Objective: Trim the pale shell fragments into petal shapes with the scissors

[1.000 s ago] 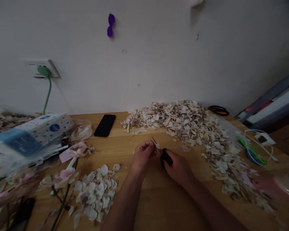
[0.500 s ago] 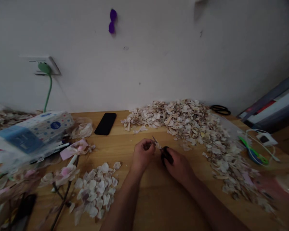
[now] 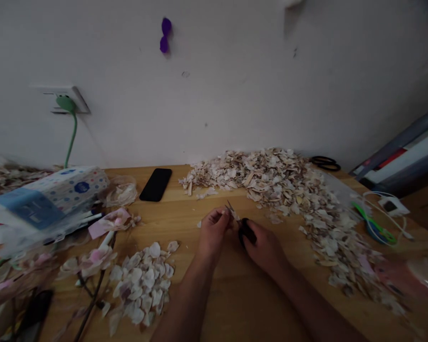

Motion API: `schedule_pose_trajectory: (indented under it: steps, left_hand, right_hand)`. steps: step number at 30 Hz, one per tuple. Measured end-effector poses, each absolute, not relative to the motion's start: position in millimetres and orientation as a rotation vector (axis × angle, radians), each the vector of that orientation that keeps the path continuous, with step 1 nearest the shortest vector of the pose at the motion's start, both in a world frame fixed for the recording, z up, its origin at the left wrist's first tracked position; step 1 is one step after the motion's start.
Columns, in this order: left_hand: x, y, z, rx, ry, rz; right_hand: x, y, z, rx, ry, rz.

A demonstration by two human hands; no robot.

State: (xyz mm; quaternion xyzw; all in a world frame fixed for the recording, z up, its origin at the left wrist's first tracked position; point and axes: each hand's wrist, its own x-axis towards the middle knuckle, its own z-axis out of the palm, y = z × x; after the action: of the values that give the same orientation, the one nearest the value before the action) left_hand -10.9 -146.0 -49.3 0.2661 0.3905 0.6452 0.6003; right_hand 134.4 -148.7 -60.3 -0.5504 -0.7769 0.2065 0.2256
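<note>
Holding small black-handled scissors (image 3: 243, 229) in right hand (image 3: 262, 247), grip closed around the handles, blade tips pointing up-left toward the left hand. Left hand (image 3: 212, 232) pinching a small pale petal piece (image 3: 231, 214) between fingertips, grip narrow, right at the scissor blades; whether the blades are parted or shut, cannot tell. Both hands near the middle of the wooden counter (image 3: 235, 294), just in front of the big heap of pale petal scraps (image 3: 281, 185) running from the back edge down along the right side. Smaller pile of whole petals (image 3: 142, 285) toward the front left, well apart from the hands. Black phone (image 3: 156, 185) lying flat near the back edge, left of the heap. Tissue pack (image 3: 46, 199) with dotted print at the left edge, pink-white artificial flowers (image 3: 92, 261) on stems beside it. Second pair of black scissors (image 3: 324, 163) at the back right, behind the heap. Green-handled tool (image 3: 373, 223) and white cable (image 3: 388, 204) near the right edge. Green plug (image 3: 64, 103) in the wall socket above the left side.
</note>
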Motion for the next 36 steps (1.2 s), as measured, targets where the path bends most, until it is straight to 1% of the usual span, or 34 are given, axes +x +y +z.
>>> schedule_pose_trajectory:
  steps: [6, 13, 16, 21, 23, 31, 36]
  left_hand:
    - [-18.3, -143.6, -43.3, 0.826, 1.1, 1.478]
    - [-30.1, -145.4, -34.3, 0.977, 1.187, 1.392]
    - [-30.6, -145.9, -34.5, 0.955, 1.149, 1.378]
    - [-18.4, -147.2, -45.1, 0.656, 0.906, 1.428]
    - [-14.1, -147.3, -48.8, 0.601, 0.885, 1.452]
    - [-17.9, -145.0, -41.3, 0.843, 1.116, 1.458]
    - [-24.2, -146.1, -38.3, 0.94, 1.159, 1.423]
  right_hand:
    - [135.3, -148.5, -60.0, -1.517, -2.154, 0.548]
    - [135.2, -148.7, -56.5, -1.551, -2.184, 0.562]
    - [135.8, -148.4, -59.0, -1.532, -2.182, 0.564]
    - [136.4, -148.0, -63.6, -1.505, -2.152, 0.564]
    - [136.2, -148.2, -63.5, -1.506, -2.155, 0.564]
    - [136.6, -147.9, -61.3, -1.482, -2.155, 0.54]
    - [137.6, -148.1, -60.1, -1.528, -2.179, 0.556]
